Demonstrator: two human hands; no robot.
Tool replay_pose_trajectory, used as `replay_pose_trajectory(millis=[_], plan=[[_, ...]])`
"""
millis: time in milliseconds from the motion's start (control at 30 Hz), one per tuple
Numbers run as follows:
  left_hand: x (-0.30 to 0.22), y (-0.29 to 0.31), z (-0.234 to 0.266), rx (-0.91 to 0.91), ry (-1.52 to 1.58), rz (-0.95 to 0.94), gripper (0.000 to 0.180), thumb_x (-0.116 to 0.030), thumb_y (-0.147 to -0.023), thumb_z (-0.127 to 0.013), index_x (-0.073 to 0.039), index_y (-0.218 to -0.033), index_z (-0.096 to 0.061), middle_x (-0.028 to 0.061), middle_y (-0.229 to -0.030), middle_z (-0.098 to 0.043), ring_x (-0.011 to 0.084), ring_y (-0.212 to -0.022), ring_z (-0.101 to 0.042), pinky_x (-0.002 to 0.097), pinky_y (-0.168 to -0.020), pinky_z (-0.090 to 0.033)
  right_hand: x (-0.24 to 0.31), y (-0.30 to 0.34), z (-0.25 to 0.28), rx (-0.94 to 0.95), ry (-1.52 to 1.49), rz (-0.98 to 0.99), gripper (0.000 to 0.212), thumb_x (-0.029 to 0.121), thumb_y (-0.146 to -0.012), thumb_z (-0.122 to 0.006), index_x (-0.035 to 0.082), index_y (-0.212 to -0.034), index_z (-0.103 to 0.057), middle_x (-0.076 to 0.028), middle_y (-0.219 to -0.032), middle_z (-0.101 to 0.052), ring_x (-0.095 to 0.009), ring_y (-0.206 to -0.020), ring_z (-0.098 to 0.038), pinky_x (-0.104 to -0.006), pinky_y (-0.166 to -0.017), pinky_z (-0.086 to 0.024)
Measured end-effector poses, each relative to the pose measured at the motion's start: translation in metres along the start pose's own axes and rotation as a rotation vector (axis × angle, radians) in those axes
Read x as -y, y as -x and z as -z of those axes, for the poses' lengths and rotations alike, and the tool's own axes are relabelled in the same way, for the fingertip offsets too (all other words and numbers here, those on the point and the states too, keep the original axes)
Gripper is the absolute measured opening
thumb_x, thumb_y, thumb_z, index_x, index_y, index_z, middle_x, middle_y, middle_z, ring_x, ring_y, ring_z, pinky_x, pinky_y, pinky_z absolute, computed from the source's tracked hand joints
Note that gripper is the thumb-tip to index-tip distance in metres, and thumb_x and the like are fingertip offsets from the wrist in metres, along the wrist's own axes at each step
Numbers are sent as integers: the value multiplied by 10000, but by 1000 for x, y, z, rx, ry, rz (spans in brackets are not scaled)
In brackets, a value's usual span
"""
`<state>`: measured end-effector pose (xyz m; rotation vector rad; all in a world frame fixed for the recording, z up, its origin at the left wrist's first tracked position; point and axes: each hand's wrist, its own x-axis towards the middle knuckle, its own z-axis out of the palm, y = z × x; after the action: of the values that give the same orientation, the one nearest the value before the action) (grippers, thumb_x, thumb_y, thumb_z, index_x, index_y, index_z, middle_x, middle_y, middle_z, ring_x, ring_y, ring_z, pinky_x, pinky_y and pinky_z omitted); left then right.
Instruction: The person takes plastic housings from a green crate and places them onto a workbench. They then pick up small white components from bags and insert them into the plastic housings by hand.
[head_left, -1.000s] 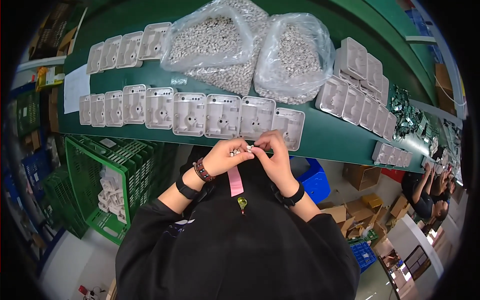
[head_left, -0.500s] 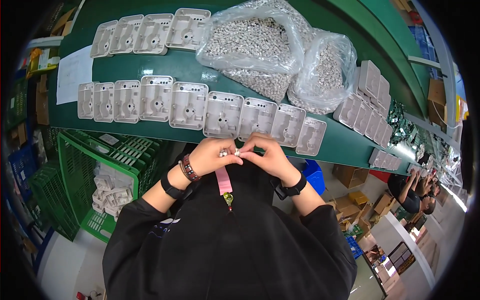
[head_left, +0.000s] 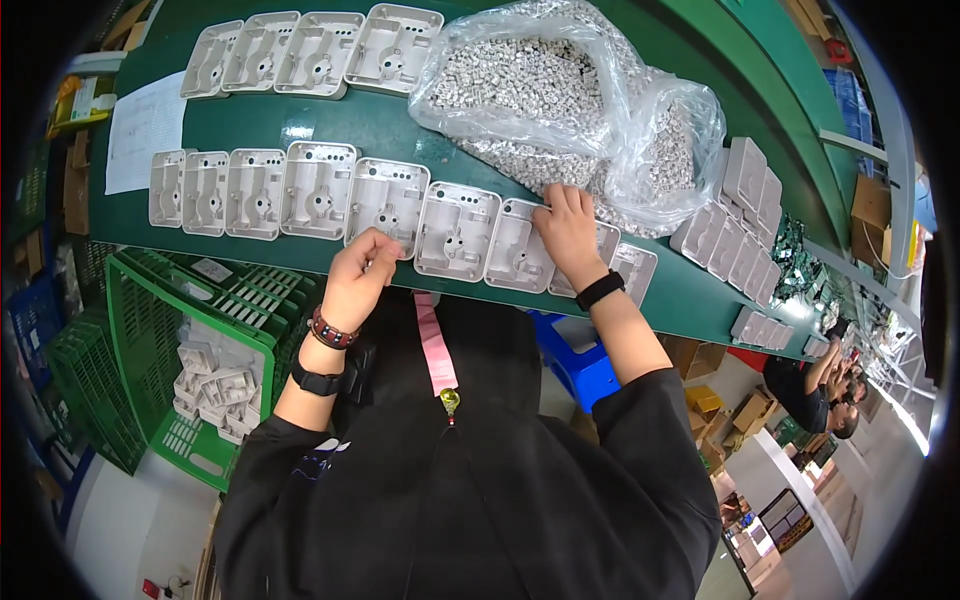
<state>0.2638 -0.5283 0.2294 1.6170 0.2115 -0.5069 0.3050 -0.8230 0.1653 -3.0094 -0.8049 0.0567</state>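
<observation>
Pale grey plastic housings (head_left: 458, 235), open side up, stand in a row along the near edge of the green table. My left hand (head_left: 362, 272) is closed, its fingers curled, beside the near corner of a housing (head_left: 388, 205) left of the row's middle. Whatever those fingers hold is hidden. Further right, my right hand (head_left: 570, 232) hangs over two neighbouring housings, fingers bent down and together at the far rim of one housing (head_left: 517, 250). Its fingertips partly hide what they grip. Behind it, an open clear plastic bag (head_left: 520, 85) is heaped with small whitish parts.
A second bag (head_left: 668, 150) of small parts adjoins the first. More housings (head_left: 318, 55) line the back left, and stacked ones (head_left: 728, 240) stand at right. A paper sheet (head_left: 145, 135) lies at left. Below the table are a green crate (head_left: 190, 360) and a blue stool (head_left: 580, 365).
My hands, which met at the near table edge around small white pieces, have parted. The left has moved left and slightly up; the right has moved right and forward over the housings.
</observation>
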Motion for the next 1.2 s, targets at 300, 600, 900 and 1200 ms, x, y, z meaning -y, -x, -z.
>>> replay_pose_trajectory(millis=[300,600,900,1200], plan=[[-11,1,-58,150,148,81,200,-210,-919,-433,-35,-859,-510,-18,-599,-449,53,-524,-384,194,-499,-316,-9,26,21,-67,-313,-115,158,168,-727,-599,120,-871,-642,-102,-1105,-491,-293,-1015,-452,-391,-878,-344],[-14,-4,-100,414,116,-1,477,-464,-939,-275,-48,-928,-508,-8,-627,-467,58,-523,-392,192,-490,-319,6,32,15,-160,-288,-238,259,143,-689,-646,126,-947,-641,-94,-1131,-476,-298,-994,-449,-399,-823,-365],[-23,-16,-91,259,330,395,700,-639,-865,-123,-59,-885,-514,-12,-638,-488,62,-533,-420,193,-510,-344,75,16,91,-138,-809,-165,267,140,-696,-662,104,-956,-614,-91,-1022,-523,-280,-937,-460,-377,-773,-372],[-17,-20,-73,320,293,245,572,-566,-897,-243,-67,-868,-520,-24,-698,-484,41,-563,-402,187,-511,-328,84,7,86,-306,-945,-94,250,150,-642,-724,64,-817,-567,-54,-866,-543,-247,-768,-500,-341,-690,-398]])
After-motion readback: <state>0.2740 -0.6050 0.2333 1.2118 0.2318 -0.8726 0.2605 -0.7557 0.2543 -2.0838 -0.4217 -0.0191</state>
